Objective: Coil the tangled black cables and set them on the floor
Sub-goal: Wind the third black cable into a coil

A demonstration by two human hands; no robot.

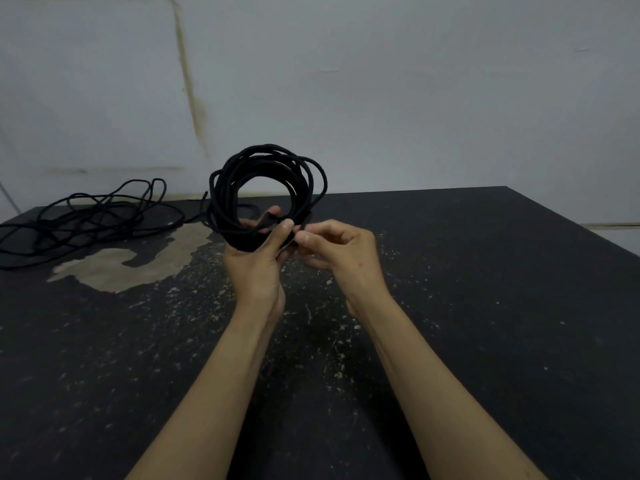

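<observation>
With the left hand (254, 258) gripping the coil (266, 188) at six o'clock, the right hand (341, 249), pinching the loose end (300, 229), should probably wrap it snugly round the loops.

Both hands (256, 258) (341, 251) raised, fingers curled

The left hand (254, 258) grips the bottom of a coiled black cable (266, 188), holding the loops upright above a dark, scuffed surface (450, 306) with a patch of worn paint (138, 261). The right hand (341, 251) pinches what looks like the cable's loose end just beside the left thumb, though the dark strands blur together there. A second, tangled cable (93, 216) lies spread at the far left, before a pale wall (415, 81).
</observation>
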